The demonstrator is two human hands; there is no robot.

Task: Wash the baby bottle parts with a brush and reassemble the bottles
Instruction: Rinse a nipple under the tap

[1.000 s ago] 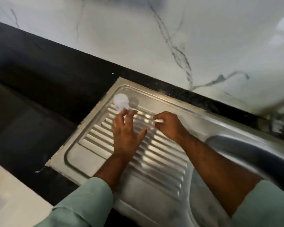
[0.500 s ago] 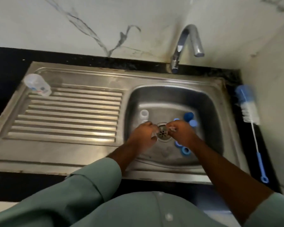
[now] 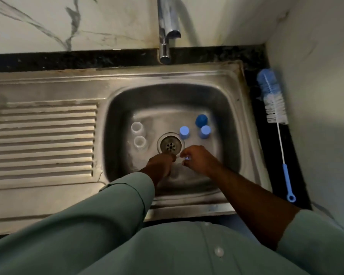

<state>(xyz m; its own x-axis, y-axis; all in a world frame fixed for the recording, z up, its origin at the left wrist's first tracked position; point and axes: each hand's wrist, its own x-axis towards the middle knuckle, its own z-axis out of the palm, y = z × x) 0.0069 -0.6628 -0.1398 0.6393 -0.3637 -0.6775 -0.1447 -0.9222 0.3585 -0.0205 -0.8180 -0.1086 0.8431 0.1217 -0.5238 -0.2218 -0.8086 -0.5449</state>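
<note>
Fingers of the right hand pinch a small blue part; left hand's grip is unclear.

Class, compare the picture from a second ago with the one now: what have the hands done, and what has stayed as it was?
Both hands left the draining board, where the left hand touched a clear bottle, and came into the sink basin near the drain. The right hand now pinches a small blue part; what the left hand holds is unclear. Since half a second ago, the bottle brush still lies on the counter.
</note>
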